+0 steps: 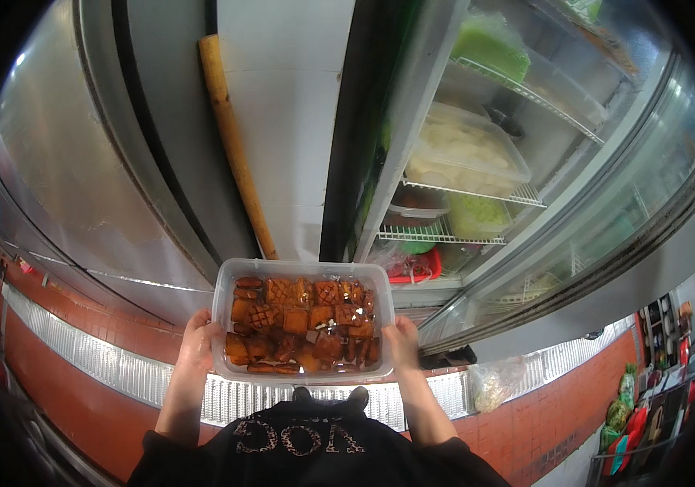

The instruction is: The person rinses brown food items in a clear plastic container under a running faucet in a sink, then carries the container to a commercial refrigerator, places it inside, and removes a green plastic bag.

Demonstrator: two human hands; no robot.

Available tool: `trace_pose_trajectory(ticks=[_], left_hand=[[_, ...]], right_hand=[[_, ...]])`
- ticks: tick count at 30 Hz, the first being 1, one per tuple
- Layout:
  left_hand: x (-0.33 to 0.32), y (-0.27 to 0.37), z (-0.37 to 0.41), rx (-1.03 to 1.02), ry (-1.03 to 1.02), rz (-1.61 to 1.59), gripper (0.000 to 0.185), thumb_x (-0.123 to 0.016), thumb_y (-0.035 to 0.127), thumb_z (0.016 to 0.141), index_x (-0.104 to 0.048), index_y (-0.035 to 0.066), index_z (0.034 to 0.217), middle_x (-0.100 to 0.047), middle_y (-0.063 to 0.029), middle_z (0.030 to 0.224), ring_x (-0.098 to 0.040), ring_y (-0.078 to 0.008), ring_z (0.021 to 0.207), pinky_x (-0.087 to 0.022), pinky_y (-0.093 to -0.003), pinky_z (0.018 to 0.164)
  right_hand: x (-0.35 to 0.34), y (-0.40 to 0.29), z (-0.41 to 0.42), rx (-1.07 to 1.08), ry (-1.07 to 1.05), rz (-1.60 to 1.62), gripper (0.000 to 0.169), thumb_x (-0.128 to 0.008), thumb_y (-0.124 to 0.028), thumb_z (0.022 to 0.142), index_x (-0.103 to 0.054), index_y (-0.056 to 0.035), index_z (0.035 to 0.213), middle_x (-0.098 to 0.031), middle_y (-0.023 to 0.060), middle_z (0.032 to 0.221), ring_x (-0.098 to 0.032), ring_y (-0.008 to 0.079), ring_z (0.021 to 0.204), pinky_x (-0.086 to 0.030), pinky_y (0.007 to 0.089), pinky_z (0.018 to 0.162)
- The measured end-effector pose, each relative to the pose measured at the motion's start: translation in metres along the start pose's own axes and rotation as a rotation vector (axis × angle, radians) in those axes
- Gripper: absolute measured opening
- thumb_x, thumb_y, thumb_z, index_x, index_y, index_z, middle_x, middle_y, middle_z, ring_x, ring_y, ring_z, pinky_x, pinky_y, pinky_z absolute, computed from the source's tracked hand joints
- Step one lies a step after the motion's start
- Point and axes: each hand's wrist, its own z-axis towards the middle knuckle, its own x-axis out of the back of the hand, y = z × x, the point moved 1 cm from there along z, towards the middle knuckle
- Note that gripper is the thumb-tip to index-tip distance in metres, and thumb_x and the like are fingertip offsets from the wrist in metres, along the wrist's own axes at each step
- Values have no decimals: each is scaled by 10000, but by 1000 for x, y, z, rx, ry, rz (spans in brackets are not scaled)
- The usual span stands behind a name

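A clear plastic food container (221,286) is held level in front of my body, above the floor. In it lie several scored, reddish-brown blocks of food (295,321), packed in rows in a glossy dark liquid. My left hand (199,336) grips the container's left end, and my right hand (402,341) grips its right end. Some fingers of both hands are hidden by the container. No lid is on it. Beyond its right side stands a glass-door refrigerator (444,292) with its door swung open.
Wire shelves (475,190) hold a tub of pale food (466,143), a tub of green pieces (479,214) and a red basket (423,268). A wooden pole (235,143) leans ahead. Metal drain grating (122,359) crosses the red tiled floor (79,389). A plastic bag (494,383) sits right.
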Motion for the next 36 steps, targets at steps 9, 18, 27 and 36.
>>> trace_pose_trajectory(ticks=[9, 18, 27, 36], left_hand=[[-38, -15, 26, 39, -161, 146, 172, -520, -29, 674, -538, -12, 844, -557, -73, 806, -535, -156, 723, -440, -257, 630], [-108, -71, 33, 318, -366, 242, 187, -530, -37, 682, -492, -26, 865, -533, -87, 828, -553, -188, 774, -464, -286, 692], [-168, -185, 66, 583, -380, 438, 252, -537, -41, 640, -513, -10, 890, -535, -82, 835, -534, -187, 763, -444, -303, 652], [-202, -302, 120, 542, -356, 1053, 404, -630, 52, 622, -552, -9, 1014, -599, -124, 961, -563, -210, 878, -448, -304, 750]], right_hand=[[40, -24, -40, 4, 140, -6, 81, -532, -97, 770, -559, -39, 818, -533, -9, 740, -477, 87, 708, -372, 222, 653], [122, -12, -89, -80, 356, 14, 28, -513, -49, 727, -537, -42, 715, -519, -33, 647, -454, 53, 591, -347, 201, 559], [215, 54, -107, -169, 443, 62, 77, -486, 20, 764, -535, 1, 820, -537, -7, 712, -473, 53, 621, -363, 194, 557], [283, 174, -43, -487, 488, -184, 84, -479, 33, 770, -505, 3, 845, -501, 23, 740, -473, 96, 660, -391, 249, 601]])
